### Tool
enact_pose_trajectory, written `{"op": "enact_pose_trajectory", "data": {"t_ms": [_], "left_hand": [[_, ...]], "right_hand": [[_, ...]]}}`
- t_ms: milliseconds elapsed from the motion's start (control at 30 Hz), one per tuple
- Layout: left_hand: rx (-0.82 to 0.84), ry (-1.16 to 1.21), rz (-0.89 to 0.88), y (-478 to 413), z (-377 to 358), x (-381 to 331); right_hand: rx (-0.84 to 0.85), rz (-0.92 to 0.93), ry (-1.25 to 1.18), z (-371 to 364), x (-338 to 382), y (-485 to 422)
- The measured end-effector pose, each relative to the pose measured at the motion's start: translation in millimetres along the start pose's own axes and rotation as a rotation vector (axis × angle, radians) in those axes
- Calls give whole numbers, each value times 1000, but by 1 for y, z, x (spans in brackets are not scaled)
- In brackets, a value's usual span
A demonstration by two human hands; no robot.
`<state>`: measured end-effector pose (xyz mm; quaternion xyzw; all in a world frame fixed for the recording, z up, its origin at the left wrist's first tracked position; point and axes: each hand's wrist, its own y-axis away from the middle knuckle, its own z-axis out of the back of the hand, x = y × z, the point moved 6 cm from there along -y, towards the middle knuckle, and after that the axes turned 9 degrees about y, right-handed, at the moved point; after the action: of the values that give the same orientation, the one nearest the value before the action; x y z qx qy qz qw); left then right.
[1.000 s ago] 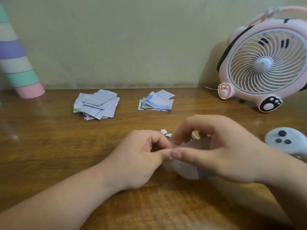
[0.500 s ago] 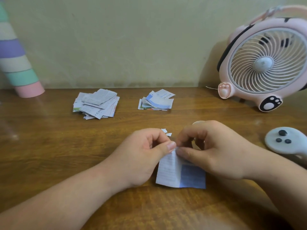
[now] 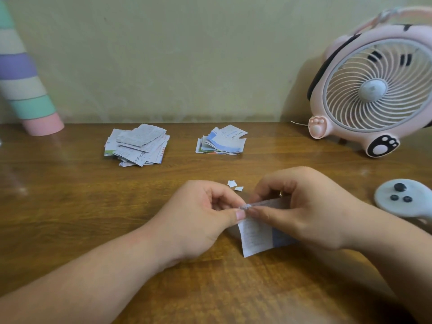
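**Two hands pinch the top of one paper slip**

Both hands hold a small paper slip (image 3: 257, 237) low over the wooden table (image 3: 70, 206), in the middle and close to the person. The left hand (image 3: 198, 213) pinches the top edge with its thumb and first finger. The right hand (image 3: 301, 206) pinches the same edge right beside it, so the fingertips of the two hands touch. The edge looks crumpled where they meet.

The slip hangs down from the pinch, toward the person. The right hand hides part of it, so I cannot tell which side is longer. Most of the paper lies on the right hand's side, and only a thin bit is on the left hand's side. I think a tear would start at the top, between the two pinches, and run down toward the person.

Two tiny scraps (image 3: 235, 185) lie on the table just behind the hands. Farther back are a left pile (image 3: 138, 145) and a right pile (image 3: 222, 141) of paper pieces, well apart. A pink fan (image 3: 374, 85) stands at the back right, and a white controller (image 3: 402, 197) lies near the right wrist
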<state>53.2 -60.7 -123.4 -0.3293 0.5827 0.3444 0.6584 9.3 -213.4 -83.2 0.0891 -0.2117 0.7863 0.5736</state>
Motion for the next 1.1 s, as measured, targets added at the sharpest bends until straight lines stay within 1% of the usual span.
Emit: {"op": "enact_pose_trajectory", "data": {"t_ms": [300,400,500,700,1100], "left_hand": [[-25,60,39,-2,2,2],[-45,120,55,-2,2,3],[-55,183,71,-2,1,2],[-57,214,68,-2,1,1],[-105,182,47,-2,3,2]], "right_hand": [[-125,120,-48,-4,5,-3],[-169,166,11,-3,9,-2],[-186,188,95,-2,12,-2],[-201,231,162,0,14,-1],[-255,304,223,2,16,-1]]}}
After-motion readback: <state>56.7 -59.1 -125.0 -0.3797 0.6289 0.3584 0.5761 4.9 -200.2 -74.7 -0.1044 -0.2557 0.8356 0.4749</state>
